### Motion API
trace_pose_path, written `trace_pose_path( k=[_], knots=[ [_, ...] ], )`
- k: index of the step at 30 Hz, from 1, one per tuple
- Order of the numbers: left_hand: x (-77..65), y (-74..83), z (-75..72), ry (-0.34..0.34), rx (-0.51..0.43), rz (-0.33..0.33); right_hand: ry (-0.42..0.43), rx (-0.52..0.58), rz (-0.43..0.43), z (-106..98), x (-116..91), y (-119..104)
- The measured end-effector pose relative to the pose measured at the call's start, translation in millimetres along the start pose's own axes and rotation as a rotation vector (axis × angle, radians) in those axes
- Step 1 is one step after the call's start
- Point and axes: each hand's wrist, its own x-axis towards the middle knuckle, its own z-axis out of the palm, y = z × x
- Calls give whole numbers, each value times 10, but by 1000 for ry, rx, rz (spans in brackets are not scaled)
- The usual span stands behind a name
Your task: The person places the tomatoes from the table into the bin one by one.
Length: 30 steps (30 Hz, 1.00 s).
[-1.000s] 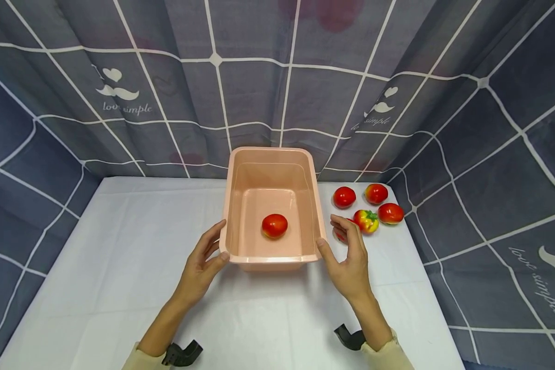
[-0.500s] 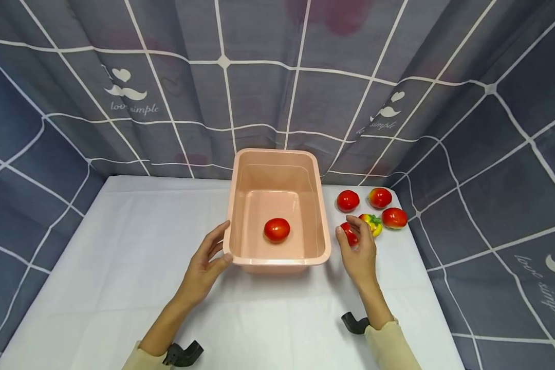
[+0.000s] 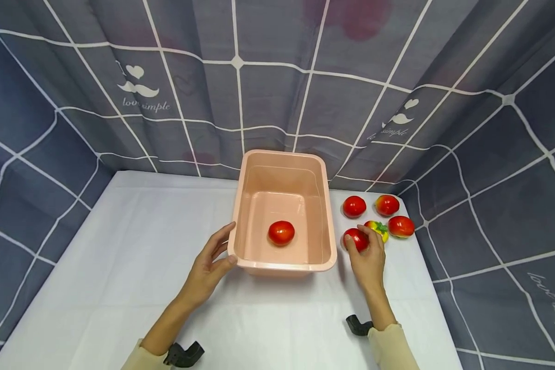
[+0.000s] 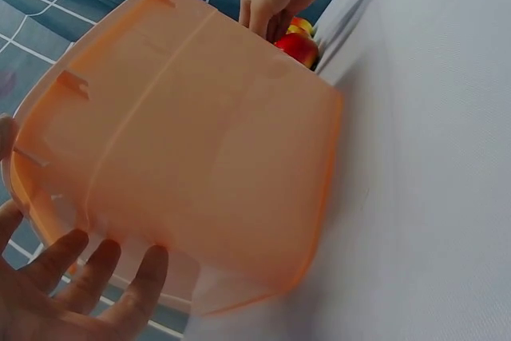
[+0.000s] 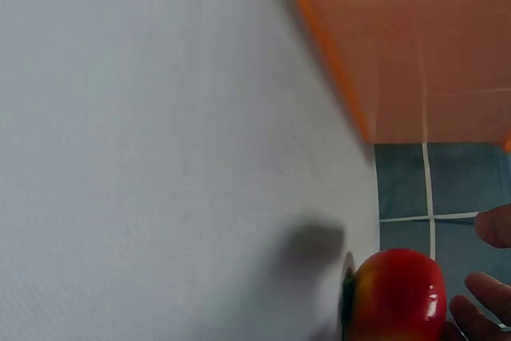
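A pink plastic basin (image 3: 284, 263) stands in the middle of the table with one red tomato (image 3: 281, 233) inside. My left hand (image 3: 208, 270) holds the basin's front left corner, thumb at the rim and fingers against the outer wall (image 4: 223, 133). To the right of the basin my right hand (image 3: 369, 257) reaches over another tomato (image 3: 358, 239), thumb and index finger on either side of it. In the right wrist view, a red tomato (image 5: 399, 297) sits beside the fingers (image 5: 479, 321), and a gap shows between them and the thumb.
Behind the right hand lie a red-and-yellow fruit with a green stem (image 3: 378, 229) and several tomatoes, one at the back (image 3: 354, 206) and one at the right edge (image 3: 401, 226). A white cloth (image 3: 166, 216) covers the table. A grey checked curtain (image 3: 268, 92) hangs behind it.
My right hand has left the basin's right rim and moved right, to the nearest tomato. The left hand stays at the basin's corner. The whole scene shifts slightly right in the head view.
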Motion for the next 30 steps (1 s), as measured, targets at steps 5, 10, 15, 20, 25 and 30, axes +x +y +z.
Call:
trace_pose_path(
  k=[5,10,15,20,25,30],
  knots=[
    [-10,11,8,2,5,-5,-10,-21,0,25,19,55],
    [-18,7,10,12,7,-9,-48,-63,16,44,39,96],
    [-5,18,10,6,-12,-9,-89,-96,58,47,27,130],
    [4,42,18,2,-11,-15,-89,-97,61,43,18,165],
    [-4,57,28,11,-7,-26,-101,-107,65,46,12,172],
    [-7,53,22,17,-3,-21,-104,-108,65,56,15,169]
  ],
)
